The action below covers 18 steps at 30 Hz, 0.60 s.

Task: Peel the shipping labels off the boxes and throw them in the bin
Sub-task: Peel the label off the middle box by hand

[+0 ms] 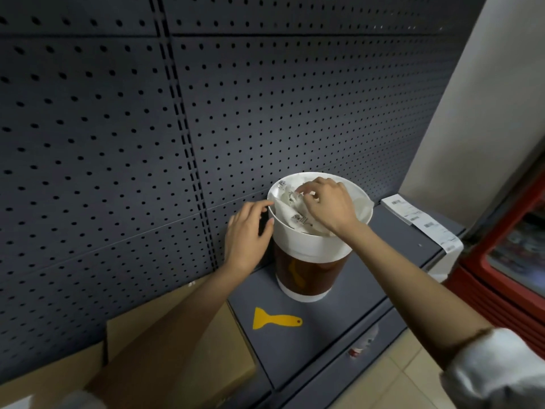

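1. The crumpled white labels (pixel 296 208), some showing barcodes, lie piled inside the bin (pixel 312 246), a round container with a white rim band, a brown body and a white base.
2. The bin stands on a dark grey shelf (pixel 383 261), close against the perforated back panel (pixel 118 128).
3. The right hand (pixel 330 205) reaches over the bin's mouth, its fingers curled down onto the paper; the fingertips pinch or press a crumpled label, but which of the two cannot be told.
4. The left hand (pixel 247 234) rests against the bin's left side at the rim, fingers loosely bent around the white band, thumb near the edge.
5. A yellow plastic scraper (pixel 275 318) lies flat on the shelf in front of the bin, apart from it.
6. Cardboard boxes (pixel 182 349) sit at the lower left, beside the shelf's near end and under the left forearm.
7. A white box (pixel 442 249) bearing printed labels sits at the shelf's right end, well apart from the bin.
8. A red cabinet (pixel 507 255) stands to the right.
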Motion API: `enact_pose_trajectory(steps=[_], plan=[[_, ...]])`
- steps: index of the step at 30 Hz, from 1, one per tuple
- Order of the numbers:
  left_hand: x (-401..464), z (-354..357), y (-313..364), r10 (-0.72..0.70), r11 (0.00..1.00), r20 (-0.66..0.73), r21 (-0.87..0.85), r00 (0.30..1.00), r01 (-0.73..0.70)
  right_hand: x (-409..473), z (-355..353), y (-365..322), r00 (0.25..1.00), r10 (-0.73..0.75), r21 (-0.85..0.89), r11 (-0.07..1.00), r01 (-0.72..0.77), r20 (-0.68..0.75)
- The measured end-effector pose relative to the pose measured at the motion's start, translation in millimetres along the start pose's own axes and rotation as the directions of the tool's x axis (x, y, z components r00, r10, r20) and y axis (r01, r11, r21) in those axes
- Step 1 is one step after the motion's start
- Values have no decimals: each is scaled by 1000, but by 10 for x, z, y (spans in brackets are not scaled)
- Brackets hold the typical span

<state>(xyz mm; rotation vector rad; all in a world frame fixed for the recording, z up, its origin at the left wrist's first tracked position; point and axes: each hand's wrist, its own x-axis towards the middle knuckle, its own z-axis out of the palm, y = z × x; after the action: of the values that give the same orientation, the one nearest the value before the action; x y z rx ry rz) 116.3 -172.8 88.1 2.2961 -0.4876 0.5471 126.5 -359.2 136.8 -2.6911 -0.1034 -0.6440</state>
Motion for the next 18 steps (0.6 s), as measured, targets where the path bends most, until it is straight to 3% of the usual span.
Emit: enact_pose_trajectory(steps=[4, 7, 12, 15, 18], plan=[[-10, 21, -20, 25, 1000, -9, 17, 1000, -25, 76, -121, 51, 997, 55, 71, 996, -51, -52], [5, 1, -52, 13, 1000, -3, 21, 1000, -13, 139, -187, 17, 995, 94, 49, 994, -94, 14], [41, -112, -115, 26, 999, -18, 32, 1000, -25, 246, -297, -188, 983, 185, 329, 927, -179, 13], [19, -217, -202, 19, 999, -36, 40, 999, -18, 329, -365, -335, 982, 187, 289, 942, -169, -38], [-46, -320, -321, -4, 999, -37, 47, 999, 6, 412, -338, -415, 966, 258, 205, 945, -254, 11]])
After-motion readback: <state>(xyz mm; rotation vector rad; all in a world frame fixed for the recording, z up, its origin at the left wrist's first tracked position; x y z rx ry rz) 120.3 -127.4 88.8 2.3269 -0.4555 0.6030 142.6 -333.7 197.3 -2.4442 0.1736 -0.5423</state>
